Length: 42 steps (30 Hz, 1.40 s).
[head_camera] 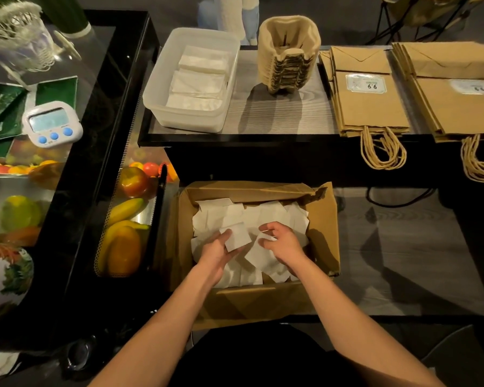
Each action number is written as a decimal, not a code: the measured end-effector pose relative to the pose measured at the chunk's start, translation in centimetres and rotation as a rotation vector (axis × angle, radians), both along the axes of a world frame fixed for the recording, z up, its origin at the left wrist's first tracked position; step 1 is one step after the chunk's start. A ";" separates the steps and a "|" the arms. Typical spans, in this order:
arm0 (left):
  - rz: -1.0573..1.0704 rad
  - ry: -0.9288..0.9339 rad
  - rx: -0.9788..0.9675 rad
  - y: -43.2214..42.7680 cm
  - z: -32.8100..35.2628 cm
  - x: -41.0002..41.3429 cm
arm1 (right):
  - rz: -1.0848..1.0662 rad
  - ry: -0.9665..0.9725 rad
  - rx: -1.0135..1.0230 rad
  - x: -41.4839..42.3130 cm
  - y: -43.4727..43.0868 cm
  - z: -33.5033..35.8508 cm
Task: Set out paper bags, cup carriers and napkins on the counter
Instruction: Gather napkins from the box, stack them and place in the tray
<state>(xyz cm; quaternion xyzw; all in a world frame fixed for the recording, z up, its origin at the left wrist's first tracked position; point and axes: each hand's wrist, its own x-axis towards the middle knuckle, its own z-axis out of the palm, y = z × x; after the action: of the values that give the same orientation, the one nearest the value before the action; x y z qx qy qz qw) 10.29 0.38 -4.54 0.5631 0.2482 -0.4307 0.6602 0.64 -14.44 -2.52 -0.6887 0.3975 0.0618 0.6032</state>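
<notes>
- White folded paper napkin (236, 239) lies in the left grip (215, 254), thumb on top and fingers beneath. The hold looks light, so so thin a sheet could slip or fall open on the way up.
- Right grip (280, 243) is curled over the loose white napkins (263, 213) in the brown cardboard box (323, 233) at lower centre, apparently pinching an edge. Pulling from a jumbled pile may drag extra sheets out over the box wall.
- Clear plastic tub (157, 88) on the grey desk (277, 113), upper centre-left, holds neat napkin stacks. Crumpled sheets dropped in would disorder them.
- On the reach up, a forearm could knock the tall stack of pulp cup carriers (288, 60) near the tub. It could also snag the brown paper bags (369, 107), whose handles overhang the desk edge at upper right.
</notes>
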 end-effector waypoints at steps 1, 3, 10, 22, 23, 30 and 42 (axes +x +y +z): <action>-0.030 -0.056 0.073 0.1 -0.4 0.2 | -0.019 -0.011 0.000 -0.1 -0.1 0.0; -0.183 -0.197 0.227 0.3 -0.8 0.3 | -0.031 -0.061 0.045 0.0 -0.3 0.5; -0.352 -0.162 0.044 0.1 0.1 -0.7 | -0.091 -0.144 0.087 1.6 0.3 1.5; -0.355 -0.250 0.202 1.2 -0.2 -1.3 | -0.049 -0.061 0.026 0.1 0.2 0.6; -0.346 -0.257 0.211 1.2 -0.2 -1.2 | -0.003 -0.058 0.031 -0.1 -0.1 0.8; -0.279 -0.304 0.270 1.2 -3.5 -1.1 | 0.133 -0.011 0.020 -0.3 -0.6 0.2; -0.044 -0.173 0.201 0.5 0.7 -0.8 | -0.341 0.022 0.394 -0.1 -0.2 -0.2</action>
<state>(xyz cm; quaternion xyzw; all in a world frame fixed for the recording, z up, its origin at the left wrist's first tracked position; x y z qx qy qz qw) 9.53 0.92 -3.82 0.6666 0.2199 -0.3681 0.6097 0.51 -14.64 -2.70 -0.4800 0.4946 0.0429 0.7232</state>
